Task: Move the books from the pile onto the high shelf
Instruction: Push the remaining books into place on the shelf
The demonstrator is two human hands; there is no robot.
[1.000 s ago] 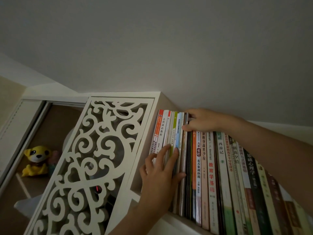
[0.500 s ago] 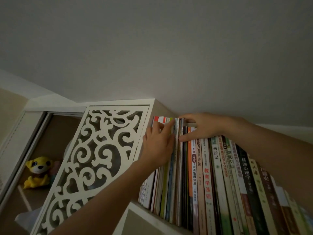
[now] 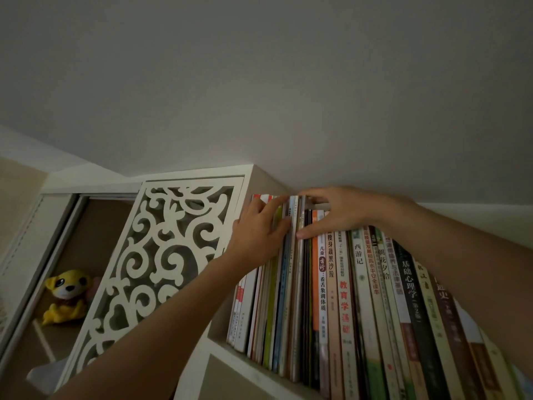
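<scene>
Item, high shelf (image 3: pixel 230 349): my left hand (image 3: pixel 256 229) flat-fingered, pressing thin books (image 3: pixel 274 307) aside; right hand (image 3: pixel 334 212) pinching one book's top (image 3: pixel 301 203), seating it in the gap between.

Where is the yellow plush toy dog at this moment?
In the head view, the yellow plush toy dog sits at lower left in an open compartment, left of the white carved scrollwork panel.

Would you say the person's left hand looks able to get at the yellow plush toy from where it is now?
Probably not directly. The left hand rests on the tops of the books, while the yellow plush toy sits lower in the next compartment, behind the white fretwork panel. The hand would have to draw back and go round it.
</scene>
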